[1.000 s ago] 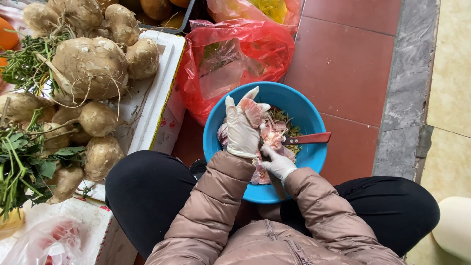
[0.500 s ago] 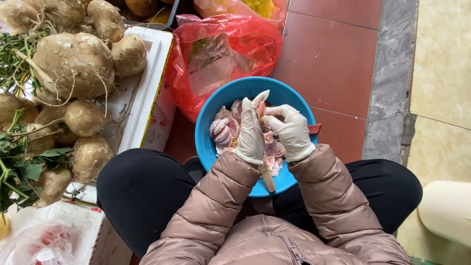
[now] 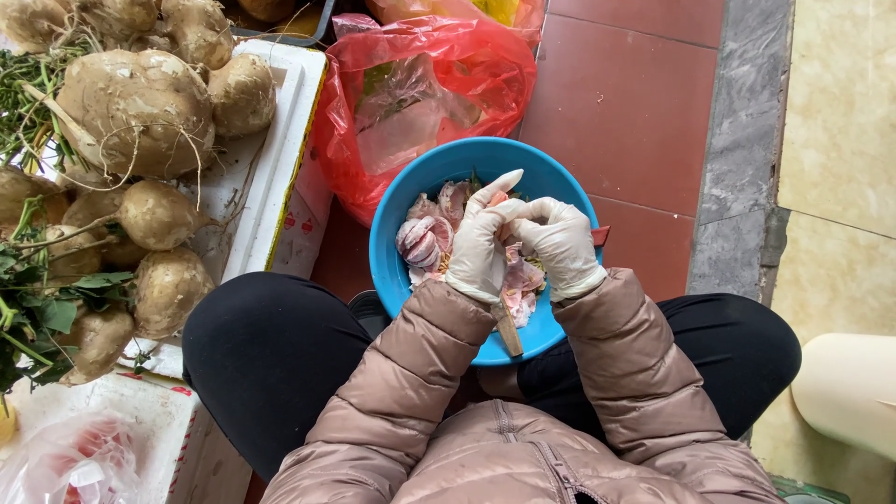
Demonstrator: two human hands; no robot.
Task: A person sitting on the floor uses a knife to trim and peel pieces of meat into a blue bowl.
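Red floor tiles (image 3: 644,103) lie under a white foam box (image 3: 280,177) heaped with brown root tubers (image 3: 131,107), beside a red plastic bag (image 3: 420,93). Between the knees sits a blue bowl (image 3: 411,196) of pink meat pieces (image 3: 422,241). Above it, left hand (image 3: 481,250) and right hand (image 3: 560,245), gloved, pinch one piece together.
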